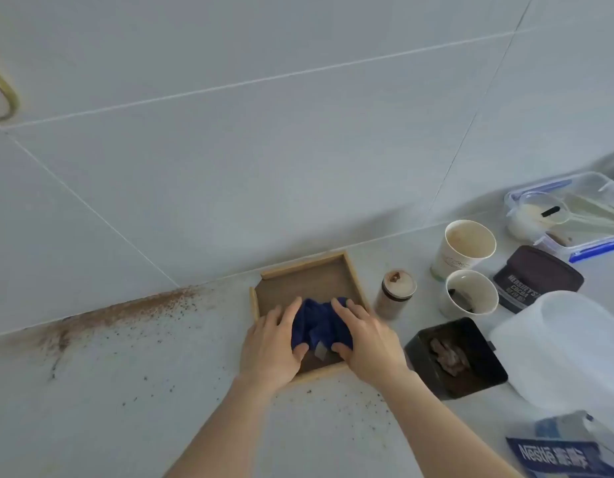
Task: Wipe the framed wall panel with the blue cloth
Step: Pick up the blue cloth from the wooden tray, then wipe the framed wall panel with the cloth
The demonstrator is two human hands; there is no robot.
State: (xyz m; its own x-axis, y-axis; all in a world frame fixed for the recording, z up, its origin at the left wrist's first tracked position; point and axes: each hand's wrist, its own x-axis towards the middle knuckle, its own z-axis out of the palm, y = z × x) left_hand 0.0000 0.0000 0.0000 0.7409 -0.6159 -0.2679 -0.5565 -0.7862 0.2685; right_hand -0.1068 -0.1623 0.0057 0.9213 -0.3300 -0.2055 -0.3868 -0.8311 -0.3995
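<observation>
A brown powder spill (126,310) is seen at far left. The left hand (273,343) is pressed flat and open on the blue cloth (316,326), which lies bunched inside the framed panel (305,281) (flat on the counter). The right hand (366,339) is likewise spread on it. The cloth is judged soft and light, best bunched at its middle; the wooden frame looks stiff.
</observation>
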